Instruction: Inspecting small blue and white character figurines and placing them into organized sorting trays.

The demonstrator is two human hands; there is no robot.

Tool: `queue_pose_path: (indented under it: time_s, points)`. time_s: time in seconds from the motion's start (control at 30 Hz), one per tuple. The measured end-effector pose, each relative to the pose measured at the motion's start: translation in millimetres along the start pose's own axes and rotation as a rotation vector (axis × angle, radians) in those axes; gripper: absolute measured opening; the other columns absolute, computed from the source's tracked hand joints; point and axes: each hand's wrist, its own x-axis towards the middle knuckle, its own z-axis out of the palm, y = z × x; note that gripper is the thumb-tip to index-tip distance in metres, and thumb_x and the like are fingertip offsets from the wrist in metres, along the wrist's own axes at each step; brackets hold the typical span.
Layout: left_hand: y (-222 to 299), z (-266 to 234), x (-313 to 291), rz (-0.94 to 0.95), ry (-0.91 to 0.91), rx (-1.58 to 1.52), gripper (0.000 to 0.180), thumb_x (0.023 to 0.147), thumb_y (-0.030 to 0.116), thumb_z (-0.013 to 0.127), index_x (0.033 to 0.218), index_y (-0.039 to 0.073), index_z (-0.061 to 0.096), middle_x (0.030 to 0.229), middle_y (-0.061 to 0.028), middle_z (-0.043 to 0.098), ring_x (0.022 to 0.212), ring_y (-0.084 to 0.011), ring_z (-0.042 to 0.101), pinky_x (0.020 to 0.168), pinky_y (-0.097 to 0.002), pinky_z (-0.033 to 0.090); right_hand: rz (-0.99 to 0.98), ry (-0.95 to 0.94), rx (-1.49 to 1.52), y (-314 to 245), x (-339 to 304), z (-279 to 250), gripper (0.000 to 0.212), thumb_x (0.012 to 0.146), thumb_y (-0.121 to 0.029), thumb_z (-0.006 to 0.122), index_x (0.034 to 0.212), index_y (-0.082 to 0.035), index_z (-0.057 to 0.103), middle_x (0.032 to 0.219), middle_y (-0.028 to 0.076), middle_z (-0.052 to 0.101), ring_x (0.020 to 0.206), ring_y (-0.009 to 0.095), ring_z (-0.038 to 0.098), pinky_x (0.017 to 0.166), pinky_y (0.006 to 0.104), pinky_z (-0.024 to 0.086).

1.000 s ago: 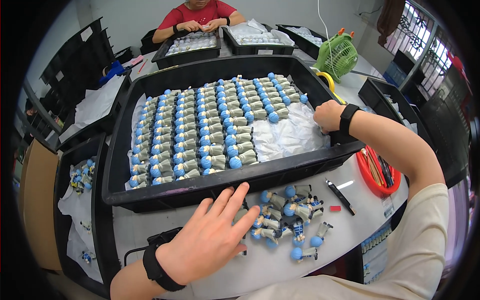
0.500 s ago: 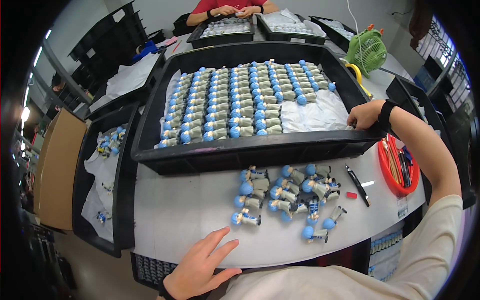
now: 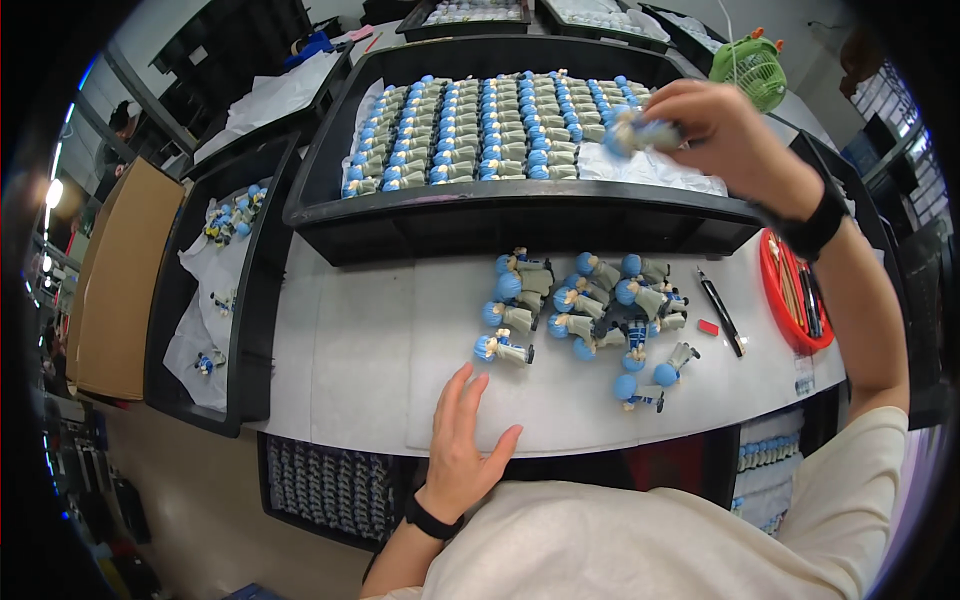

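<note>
My right hand (image 3: 748,138) is raised over the right part of a large black tray (image 3: 530,220), its fingers closed on a blurred toy figurine (image 3: 630,134) with a blue head and grey body. Rows of matching figurines (image 3: 505,130) lie on white paper in that tray. Just in front of it, a loose group of such figurines (image 3: 572,326) lies on the white table (image 3: 370,345), some across one another. My left hand (image 3: 465,445) is open, fingers spread, over the table's near edge; its fingertips are close below the nearest left figurine (image 3: 500,348).
Right of the loose figurines are a black pen (image 3: 722,312), a red block (image 3: 708,327) and a red basket (image 3: 783,310) of tools. A black bin (image 3: 255,330) and a cardboard box (image 3: 120,290) stand left. A green fan (image 3: 750,72) is at the back right.
My right hand has come up from the tray's right rim and now holds a figurine. My left hand has moved a little right. The view has shifted, and the person opposite is out of it.
</note>
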Motion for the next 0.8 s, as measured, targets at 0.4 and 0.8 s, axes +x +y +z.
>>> queue_pose_path:
  time_s: [0.4, 0.8]
  points:
    - [8, 33, 12, 0.135, 0.033, 0.149, 0.072, 0.068, 0.018, 0.070, 0.125, 0.002, 0.030, 0.131, -0.0274, 0.023, 0.120, -0.0446, 0.026, 0.096, -0.0500, 0.026, -0.129, -0.280, -0.157, -12, -70, 98, 0.041, 0.060, -0.003, 0.068, 0.099, 0.001, 0.056, 0.101, 0.011, 0.054, 0.093, 0.026, 0.053, 0.078, 0.0319, 0.047]
    - [15, 28, 20, 0.164, 0.109, 0.229, 0.052, 0.073, 0.013, 0.065, 0.117, -0.002, 0.044, 0.122, -0.0278, 0.038, 0.108, -0.0434, 0.041, 0.088, -0.0478, 0.038, 0.310, -0.132, -0.308, 138, 34, -36, 0.030, 0.069, 0.006, 0.051, 0.098, 0.001, 0.057, 0.077, 0.011, 0.061, 0.070, 0.018, 0.058, 0.064, 0.0272, 0.047]
